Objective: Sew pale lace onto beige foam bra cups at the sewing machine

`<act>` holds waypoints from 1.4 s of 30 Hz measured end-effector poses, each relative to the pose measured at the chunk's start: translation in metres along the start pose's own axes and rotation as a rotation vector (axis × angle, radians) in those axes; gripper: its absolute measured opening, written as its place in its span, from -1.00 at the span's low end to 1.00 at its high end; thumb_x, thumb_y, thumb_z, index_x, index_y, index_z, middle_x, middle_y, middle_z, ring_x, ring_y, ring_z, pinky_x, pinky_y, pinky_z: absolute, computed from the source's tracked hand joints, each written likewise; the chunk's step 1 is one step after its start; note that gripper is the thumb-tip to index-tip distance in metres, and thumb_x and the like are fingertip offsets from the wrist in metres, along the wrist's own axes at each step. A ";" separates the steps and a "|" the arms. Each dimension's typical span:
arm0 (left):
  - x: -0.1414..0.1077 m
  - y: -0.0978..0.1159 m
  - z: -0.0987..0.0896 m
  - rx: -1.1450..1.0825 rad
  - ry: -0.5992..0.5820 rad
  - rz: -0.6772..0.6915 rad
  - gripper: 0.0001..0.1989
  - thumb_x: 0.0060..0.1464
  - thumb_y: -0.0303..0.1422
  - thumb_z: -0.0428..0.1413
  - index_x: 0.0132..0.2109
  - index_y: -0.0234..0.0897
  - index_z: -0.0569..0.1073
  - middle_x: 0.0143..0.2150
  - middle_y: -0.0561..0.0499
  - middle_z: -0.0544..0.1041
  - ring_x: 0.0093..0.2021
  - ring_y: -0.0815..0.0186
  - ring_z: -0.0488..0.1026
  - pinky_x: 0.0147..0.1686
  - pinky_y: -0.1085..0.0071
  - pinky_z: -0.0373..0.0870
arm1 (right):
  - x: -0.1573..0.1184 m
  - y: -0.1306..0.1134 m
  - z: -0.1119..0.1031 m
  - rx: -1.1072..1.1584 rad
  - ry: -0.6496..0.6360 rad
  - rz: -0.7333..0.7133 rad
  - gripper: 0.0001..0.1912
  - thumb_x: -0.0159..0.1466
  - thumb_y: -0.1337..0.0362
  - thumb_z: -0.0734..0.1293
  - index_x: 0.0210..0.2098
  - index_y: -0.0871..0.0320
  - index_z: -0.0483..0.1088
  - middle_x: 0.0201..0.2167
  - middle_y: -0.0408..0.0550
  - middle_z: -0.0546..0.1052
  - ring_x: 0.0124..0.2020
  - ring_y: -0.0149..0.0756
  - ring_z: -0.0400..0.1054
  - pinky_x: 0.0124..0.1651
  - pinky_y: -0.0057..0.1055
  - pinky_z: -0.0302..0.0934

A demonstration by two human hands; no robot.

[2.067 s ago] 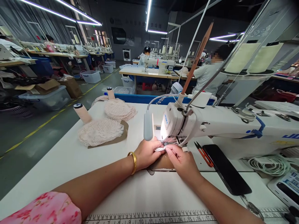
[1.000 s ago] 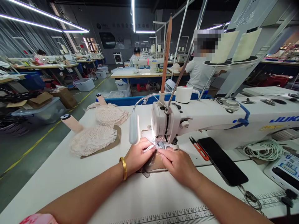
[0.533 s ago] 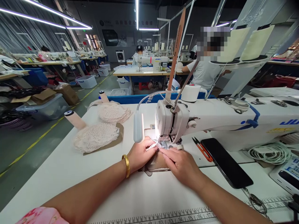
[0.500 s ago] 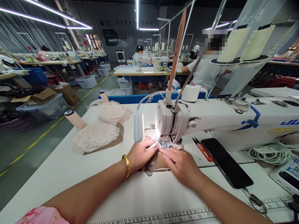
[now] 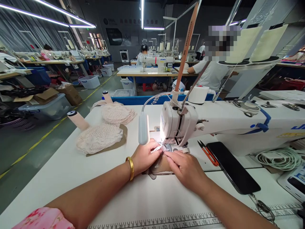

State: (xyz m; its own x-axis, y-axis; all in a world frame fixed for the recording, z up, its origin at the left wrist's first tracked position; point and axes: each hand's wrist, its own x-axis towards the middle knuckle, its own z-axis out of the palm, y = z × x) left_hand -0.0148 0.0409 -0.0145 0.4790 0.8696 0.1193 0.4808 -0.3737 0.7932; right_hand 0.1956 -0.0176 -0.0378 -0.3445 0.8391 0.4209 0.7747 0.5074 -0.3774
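Observation:
A small piece of white lace fabric (image 5: 157, 149) lies under the head of a white sewing machine (image 5: 175, 119), near its lit needle area. My left hand (image 5: 145, 156), with a gold bangle at the wrist, pinches the left part of that lace between thumb and fingers. From the right, my right hand (image 5: 184, 164) presses its fingertips together on the lace's edge. The two hands almost touch in front of the presser foot, which is partly hidden. Beneath them is a brown, shiny patch (image 5: 163, 165) on the machine bed.
Stacked lace pieces (image 5: 100, 139) lie on the left of the white table, beside a thread cone (image 5: 77, 120). A lamp (image 5: 143, 128) hangs left of the needle. Orange thread snips (image 5: 208, 154) and a black phone (image 5: 232, 167) lie right. Another person (image 5: 207, 74) sits beyond.
The whole view has shifted slightly, so things appear a little further right. Both hands keep their hold on the lace, with hardly any movement relative to the machine.

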 end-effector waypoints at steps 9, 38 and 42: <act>0.001 0.002 0.000 -0.002 -0.002 -0.030 -0.67 0.28 -0.22 0.04 -0.46 -0.23 0.29 -0.33 0.05 0.38 -0.27 0.28 0.38 -0.21 0.33 0.30 | -0.001 0.000 -0.001 0.004 -0.016 0.029 -0.67 0.48 0.36 0.19 -0.03 0.10 0.59 -0.30 -0.02 0.68 -0.31 -0.15 0.56 -0.32 -0.31 0.22; 0.000 0.002 0.000 -0.001 0.005 -0.011 -0.67 0.27 -0.26 0.04 -0.47 -0.22 0.26 -0.37 0.06 0.36 -0.29 0.27 0.35 -0.23 0.32 0.26 | -0.001 -0.003 -0.003 0.028 0.013 -0.044 -0.65 0.49 0.40 0.16 -0.03 0.15 0.60 -0.35 -0.02 0.65 -0.33 -0.19 0.53 -0.31 -0.33 0.26; 0.000 0.001 0.000 0.000 0.006 -0.003 -0.67 0.28 -0.27 0.04 -0.46 -0.22 0.26 -0.37 0.06 0.35 -0.30 0.28 0.34 -0.25 0.33 0.26 | -0.001 -0.003 -0.003 0.026 0.017 -0.047 -0.64 0.50 0.40 0.16 -0.03 0.15 0.61 -0.35 -0.01 0.65 -0.33 -0.19 0.53 -0.31 -0.31 0.27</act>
State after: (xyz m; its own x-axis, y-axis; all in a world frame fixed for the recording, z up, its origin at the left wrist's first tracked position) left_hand -0.0139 0.0406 -0.0138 0.4734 0.8726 0.1204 0.4819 -0.3710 0.7938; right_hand 0.1951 -0.0203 -0.0351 -0.3708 0.8111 0.4523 0.7440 0.5509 -0.3780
